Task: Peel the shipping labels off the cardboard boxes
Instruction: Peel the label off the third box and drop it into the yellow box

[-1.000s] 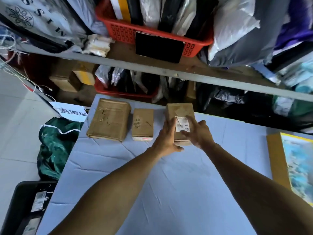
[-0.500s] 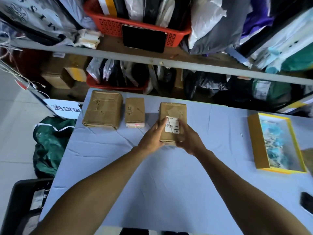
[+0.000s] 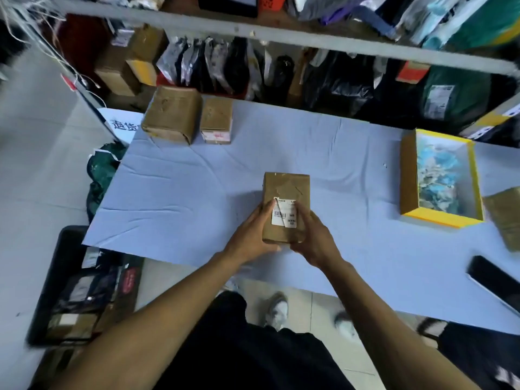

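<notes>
Gripping the small brown cardboard box [image 3: 286, 192] near the table's [image 3: 197, 192] front edge, left hand [image 3: 253, 235] and right hand [image 3: 312, 237] curl around its sides. White shipping label [image 3: 284, 215] remains stuck; hasty pulling would likely tear it.

Bare cloth [image 3: 351, 175] between held box [image 3: 287, 190] and yellow tray [image 3: 408, 175].

To your right on the desk [image 3: 197, 178] sit a yellow tray [image 3: 408, 175] and a black phone [image 3: 489, 280].
</notes>
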Demonstrator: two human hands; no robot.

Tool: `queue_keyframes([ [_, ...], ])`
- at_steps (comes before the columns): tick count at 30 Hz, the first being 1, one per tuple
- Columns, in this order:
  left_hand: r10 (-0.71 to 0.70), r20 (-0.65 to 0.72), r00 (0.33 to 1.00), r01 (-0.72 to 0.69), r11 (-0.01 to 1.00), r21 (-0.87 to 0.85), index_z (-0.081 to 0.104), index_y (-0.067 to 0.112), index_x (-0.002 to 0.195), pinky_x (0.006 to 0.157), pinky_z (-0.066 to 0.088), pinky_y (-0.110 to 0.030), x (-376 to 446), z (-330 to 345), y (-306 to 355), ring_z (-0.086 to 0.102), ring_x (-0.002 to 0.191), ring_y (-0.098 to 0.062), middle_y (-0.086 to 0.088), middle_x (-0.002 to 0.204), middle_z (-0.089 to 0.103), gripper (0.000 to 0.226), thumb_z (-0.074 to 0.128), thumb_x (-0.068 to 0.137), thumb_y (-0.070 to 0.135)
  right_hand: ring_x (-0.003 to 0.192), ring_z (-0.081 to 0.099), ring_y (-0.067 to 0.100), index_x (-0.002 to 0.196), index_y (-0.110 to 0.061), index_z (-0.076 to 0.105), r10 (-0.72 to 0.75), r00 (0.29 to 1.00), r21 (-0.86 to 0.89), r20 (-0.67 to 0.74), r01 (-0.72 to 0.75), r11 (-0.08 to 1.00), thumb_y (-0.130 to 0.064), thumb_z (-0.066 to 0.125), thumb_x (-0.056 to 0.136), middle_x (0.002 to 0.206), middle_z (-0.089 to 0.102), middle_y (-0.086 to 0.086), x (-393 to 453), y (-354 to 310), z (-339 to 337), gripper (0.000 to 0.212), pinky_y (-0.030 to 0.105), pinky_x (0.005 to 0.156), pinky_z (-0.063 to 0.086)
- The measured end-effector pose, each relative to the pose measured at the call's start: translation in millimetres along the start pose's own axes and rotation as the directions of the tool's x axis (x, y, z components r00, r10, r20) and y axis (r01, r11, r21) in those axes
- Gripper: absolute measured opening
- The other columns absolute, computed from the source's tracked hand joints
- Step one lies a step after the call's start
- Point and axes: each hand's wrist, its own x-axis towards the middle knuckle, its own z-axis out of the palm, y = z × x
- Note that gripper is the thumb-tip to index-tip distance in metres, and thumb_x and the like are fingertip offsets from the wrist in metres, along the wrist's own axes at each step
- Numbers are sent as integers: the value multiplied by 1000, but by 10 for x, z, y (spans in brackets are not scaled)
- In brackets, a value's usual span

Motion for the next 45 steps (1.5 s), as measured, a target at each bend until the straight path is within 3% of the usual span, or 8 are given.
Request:
queue_keyframes([
  [5,-77,-20,997,76,996,-48,16,37,154,106,36,-25,-468,236,28,36,139,-12,8,160,23,88,70,86,41,113,55,33,153,-32,10,-13,999,34,40,11,999,-13,70,73,146,36,6,-451,129,240,102,39,82,51],
  [9,-75,11,997,75,997,-3,21,38,153,106,41,-29,-671,321,-63,41,136,-16,7,157,30,65,54,97,35,126,48,33,149,-37,15,39,995,53,95,-45,998,-27,68,75,156,18,5,-659,210,393,91,44,92,50],
  [14,-105,-21,994,106,994,28,21,35,153,103,42,-32,-647,347,-22,42,134,-20,2,155,31,68,58,96,30,116,55,29,129,-25,47,56,987,91,-150,-43,995,-20,61,85,152,28,8,-526,93,422,46,36,84,49],
  [19,-104,-18,994,104,994,33,22,36,153,104,44,-35,-627,361,-63,46,132,-22,2,153,39,70,60,95,29,108,61,23,117,-23,59,96,944,79,-317,-74,994,-22,58,90,146,41,2,-495,41,540,27,28,79,44],
  [26,-99,-42,994,101,994,43,23,35,153,104,46,-38,-633,401,-80,47,131,-24,1,152,41,69,60,95,29,101,62,27,115,-23,60,119,933,132,-340,-77,988,-19,56,89,145,41,1,-481,26,608,26,31,77,46],
  [32,-99,-60,993,102,994,39,24,35,153,106,45,-38,-637,420,-62,47,132,-25,2,153,41,68,61,95,27,98,61,28,98,-19,67,192,919,146,-344,-150,978,-15,54,86,140,44,2,-387,-7,661,17,28,73,44],
  [38,-89,-66,994,90,996,4,25,38,152,107,42,-34,-662,404,-39,46,133,-23,2,153,40,70,62,94,25,100,61,28,117,-27,58,135,936,141,-326,-93,986,-16,53,86,143,40,0,-437,25,629,33,27,74,42],
  [45,-98,-81,992,101,994,37,25,37,152,105,44,-36,-668,427,-54,47,131,-23,0,151,42,69,61,95,28,102,60,30,118,-23,58,120,939,67,-322,-104,992,-18,52,88,141,41,3,-447,12,642,31,30,73,43],
])
